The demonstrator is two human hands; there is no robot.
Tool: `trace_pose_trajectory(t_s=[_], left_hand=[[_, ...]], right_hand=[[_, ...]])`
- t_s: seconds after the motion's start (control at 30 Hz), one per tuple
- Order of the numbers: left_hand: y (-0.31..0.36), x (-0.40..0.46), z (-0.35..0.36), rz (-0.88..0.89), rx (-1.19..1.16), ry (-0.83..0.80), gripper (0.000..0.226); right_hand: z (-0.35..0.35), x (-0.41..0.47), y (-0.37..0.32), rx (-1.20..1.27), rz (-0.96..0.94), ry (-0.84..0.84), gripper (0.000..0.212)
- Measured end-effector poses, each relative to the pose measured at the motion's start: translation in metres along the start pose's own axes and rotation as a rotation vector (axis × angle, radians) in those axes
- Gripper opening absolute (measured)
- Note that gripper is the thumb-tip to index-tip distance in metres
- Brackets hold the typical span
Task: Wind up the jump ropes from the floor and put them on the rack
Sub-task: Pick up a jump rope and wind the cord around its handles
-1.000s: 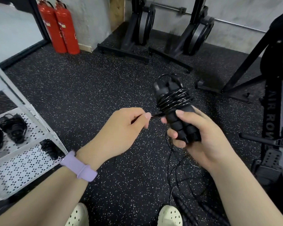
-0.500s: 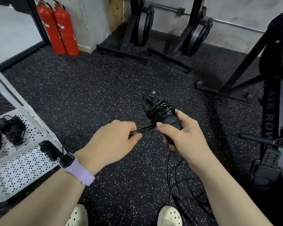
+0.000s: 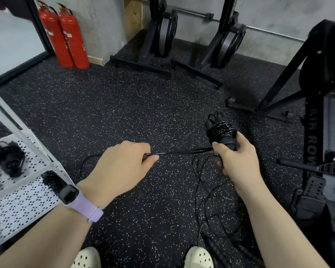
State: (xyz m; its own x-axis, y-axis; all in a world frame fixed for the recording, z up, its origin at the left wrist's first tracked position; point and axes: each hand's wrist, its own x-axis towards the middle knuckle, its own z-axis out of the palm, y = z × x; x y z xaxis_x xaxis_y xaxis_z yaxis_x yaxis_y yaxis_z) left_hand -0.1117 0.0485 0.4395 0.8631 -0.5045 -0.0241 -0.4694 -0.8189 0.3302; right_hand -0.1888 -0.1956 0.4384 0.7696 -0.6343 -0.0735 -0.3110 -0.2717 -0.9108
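My right hand [image 3: 235, 157] grips the black jump rope handles [image 3: 221, 132], which have several turns of black cord wound round them. A taut stretch of the cord [image 3: 182, 151] runs left from the handles to my left hand [image 3: 122, 167], which pinches it between thumb and fingers. Loose black cord [image 3: 207, 171] lies in loops on the floor below my right hand. Another rope's handles [image 3: 215, 250] lie by my right foot. The white perforated rack [image 3: 25, 198] stands at the left, with wound ropes [image 3: 8, 157] on its shelf.
Two red fire extinguishers [image 3: 64, 35] stand at the back left wall. Black rowing machines [image 3: 162, 31] stand upright at the back, and another black machine [image 3: 325, 132] fills the right side. The floor is black speckled rubber [image 3: 114, 105].
My hands have moved apart: the right hand went down and right with the wound handles, the left hand slid left, drawing a longer stretch of cord taut.
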Motion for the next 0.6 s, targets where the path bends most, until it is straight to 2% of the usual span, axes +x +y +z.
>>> trace_pose_trajectory(t_s=[0.1,0.17,0.27,0.37,0.5,0.6], left_hand=[[0.0,0.001,0.001,0.098,-0.054,0.115,0.042],[-0.002,0.002,0.002,0.197,-0.074,0.224,0.04],[-0.005,0.005,-0.001,0.301,-0.059,0.302,0.036],[-0.003,0.003,-0.004,0.369,-0.073,0.261,0.034],[0.001,0.0,-0.005,0.334,-0.253,0.091,0.034],[0.006,-0.001,-0.011,0.277,-0.416,0.037,0.035]], right_hand=[[-0.004,0.006,0.005,-0.079,0.037,-0.03,0.019],[-0.006,0.007,0.006,-0.197,0.081,-0.114,0.034],[-0.005,-0.002,-0.003,-0.418,0.191,-0.395,0.067],[0.005,-0.017,-0.015,-0.669,0.248,-0.756,0.09],[0.019,-0.033,-0.022,-0.714,0.241,-1.116,0.091],[0.024,-0.049,-0.034,-0.504,0.231,-1.306,0.064]])
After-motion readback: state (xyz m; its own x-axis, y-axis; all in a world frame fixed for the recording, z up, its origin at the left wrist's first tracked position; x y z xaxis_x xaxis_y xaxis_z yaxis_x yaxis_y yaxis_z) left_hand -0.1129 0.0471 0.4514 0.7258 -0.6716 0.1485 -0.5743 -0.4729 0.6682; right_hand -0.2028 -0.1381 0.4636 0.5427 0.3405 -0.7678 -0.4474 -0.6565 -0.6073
